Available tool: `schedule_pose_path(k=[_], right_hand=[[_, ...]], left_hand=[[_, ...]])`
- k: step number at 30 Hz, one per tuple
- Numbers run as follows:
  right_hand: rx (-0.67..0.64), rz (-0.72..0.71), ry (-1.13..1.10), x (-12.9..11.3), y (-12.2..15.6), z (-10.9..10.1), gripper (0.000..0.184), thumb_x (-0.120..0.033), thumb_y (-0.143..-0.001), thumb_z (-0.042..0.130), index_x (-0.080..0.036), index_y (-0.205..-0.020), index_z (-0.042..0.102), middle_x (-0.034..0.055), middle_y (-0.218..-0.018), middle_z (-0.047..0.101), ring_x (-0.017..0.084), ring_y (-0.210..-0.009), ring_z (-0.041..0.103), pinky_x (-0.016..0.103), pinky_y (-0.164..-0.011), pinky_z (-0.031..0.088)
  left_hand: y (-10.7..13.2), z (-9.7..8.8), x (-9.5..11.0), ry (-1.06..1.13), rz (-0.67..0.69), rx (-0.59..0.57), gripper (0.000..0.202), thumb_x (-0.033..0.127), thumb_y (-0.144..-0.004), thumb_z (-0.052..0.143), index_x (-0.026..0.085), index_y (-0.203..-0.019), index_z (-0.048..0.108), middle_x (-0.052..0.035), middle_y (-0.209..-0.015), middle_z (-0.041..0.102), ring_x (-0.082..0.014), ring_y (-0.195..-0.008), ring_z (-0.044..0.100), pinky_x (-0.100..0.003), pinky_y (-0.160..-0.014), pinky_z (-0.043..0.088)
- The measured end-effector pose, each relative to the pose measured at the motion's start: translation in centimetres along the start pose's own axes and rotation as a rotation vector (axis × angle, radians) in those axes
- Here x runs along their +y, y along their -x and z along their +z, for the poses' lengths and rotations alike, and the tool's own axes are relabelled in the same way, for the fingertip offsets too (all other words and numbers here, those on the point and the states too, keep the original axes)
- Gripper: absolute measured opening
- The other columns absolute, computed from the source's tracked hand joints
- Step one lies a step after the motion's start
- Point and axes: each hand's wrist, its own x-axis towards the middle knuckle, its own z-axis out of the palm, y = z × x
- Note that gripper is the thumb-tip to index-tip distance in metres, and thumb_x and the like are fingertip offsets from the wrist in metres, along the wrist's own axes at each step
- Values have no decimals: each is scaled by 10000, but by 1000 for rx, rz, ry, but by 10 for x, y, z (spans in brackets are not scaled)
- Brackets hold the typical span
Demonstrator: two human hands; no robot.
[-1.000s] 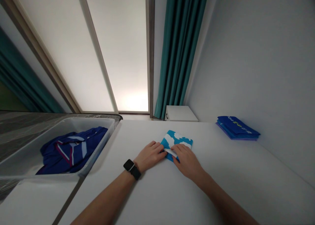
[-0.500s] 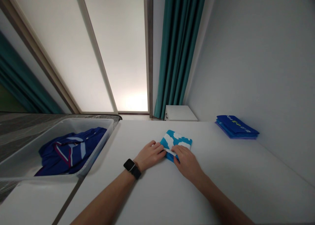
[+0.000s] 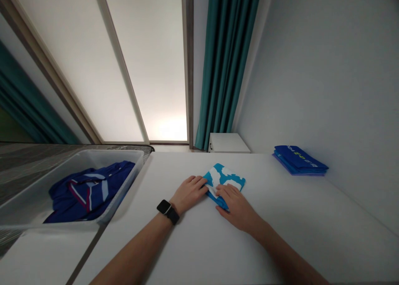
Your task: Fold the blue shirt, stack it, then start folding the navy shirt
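As the left hand (image 3: 190,192), grip unclear, and thumb-spread right hand (image 3: 236,205) rest on the blue-and-white cloth (image 3: 225,177) right of the plastic bin (image 3: 73,163), folding looks nearly done. Farther right lies 1 folded blue stack (image 3: 299,160); inside, 1 navy garment (image 3: 96,189) lies unfolded.

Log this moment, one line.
left hand: at left edge of patterned item | right hand: on it | bin: blue garment inside | blue stack: right side

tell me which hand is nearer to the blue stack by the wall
Right. The right hand is on the blue-and-white cloth, to the left of the blue stack; the left hand is farther left, at the cloth's left edge.
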Motion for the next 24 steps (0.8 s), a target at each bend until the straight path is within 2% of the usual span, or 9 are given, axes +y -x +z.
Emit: schedule_pose_path(k=[3, 6, 10, 14, 18, 21, 24], right_hand=[[-43, -124, 15, 11, 7, -4, 436, -146, -836, 583, -208, -1262, 517, 116, -1316, 583, 247, -1244, 518, 504, -1073, 385], [-64, -214, 72, 21, 12, -4, 539, -137, -856, 584, -214, -1375, 462, 117, -1385, 541, 245, -1298, 476, 525, -1096, 356], [-65, -264, 131, 26, 14, 3, 539, -113, -867, 582, -211, -1384, 466, 112, -1388, 541, 244, -1295, 484, 525, -1096, 358], [-47, -258, 130, 23, 12, 5, 488, -81, -900, 497, -213, -1369, 484, 97, -1363, 568, 227, -1292, 490, 520, -1098, 359], [-70, -208, 93, 23, 12, -4, 486, -93, -891, 483, -173, -1370, 478, 120, -1395, 532, 245, -1316, 455, 541, -1105, 339], [-90, -198, 98, 27, 11, -12, 470, -135, -896, 507, -188, -1362, 485, 115, -1405, 520, 257, -1318, 447, 547, -1111, 319], [-98, -195, 143, 26, 8, -12, 435, -137, -894, 528, -205, -1323, 523, 110, -1350, 568, 258, -1253, 506, 493, -1058, 388]], left_hand=[[0, 1, -3, 46, -28, -12, 88, 179, -962, 485, 193, -929, 565, -69, -1018, 624, -209, -996, 557, -354, -832, 454], [0, 2, -5, 80, -46, -13, 122, 184, -978, 443, 193, -994, 563, -61, -960, 621, -202, -953, 561, -354, -836, 453], [2, 1, -7, 107, -21, -33, 133, 194, -975, 455, 215, -1017, 579, -62, -1003, 609, -200, -990, 544, -353, -870, 449], [4, 1, -8, 138, -40, -46, 135, 172, -962, 475, 224, -1002, 593, -59, -1041, 588, -192, -997, 539, -339, -877, 464], [5, 5, -9, 218, -122, -13, 158, 156, -958, 475, 227, -1044, 586, -61, -1141, 558, -187, -1069, 520, -319, -895, 473], [4, 9, -10, 213, -189, 14, 160, 152, -943, 502, 239, -1046, 587, -52, -1132, 570, -201, -1081, 518, -352, -912, 460], [2, 12, -11, 170, -325, 47, 183, 135, -910, 539, 231, -1060, 581, -56, -1077, 591, -217, -1016, 537, -378, -865, 462]])
